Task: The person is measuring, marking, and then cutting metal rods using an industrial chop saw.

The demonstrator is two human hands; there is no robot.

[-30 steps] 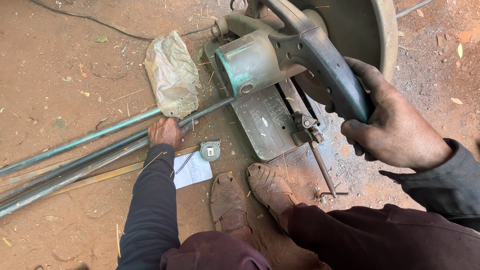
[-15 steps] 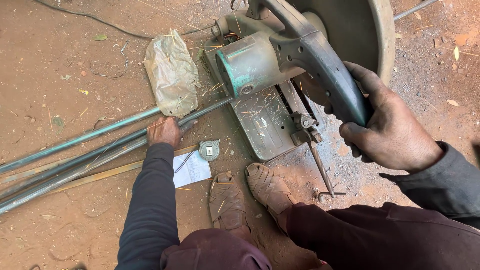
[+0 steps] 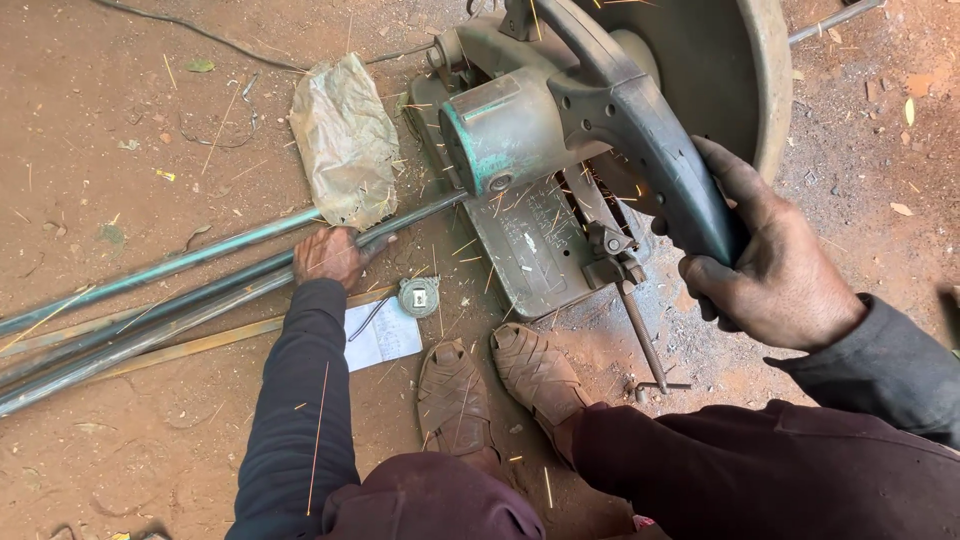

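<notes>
Sparks now fly; right hand (image 3: 775,275) clenches chop saw handle (image 3: 660,170), left hand (image 3: 330,255) at nine o'clock pins stiff, heavy steel pipe (image 3: 200,290).

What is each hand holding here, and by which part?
The right hand grips the green metal chop saw by its dark curved handle. The left hand presses down on the long grey metal pipe near the saw's base.

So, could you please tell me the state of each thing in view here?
Chop saw: throwing sparks over its base.
Right hand: gripping the saw handle.
Left hand: pressing on the metal pipe.
Tape measure: lying on the ground.
Paper: flat on the ground.
Crumpled bag: lying beside the saw.
</notes>
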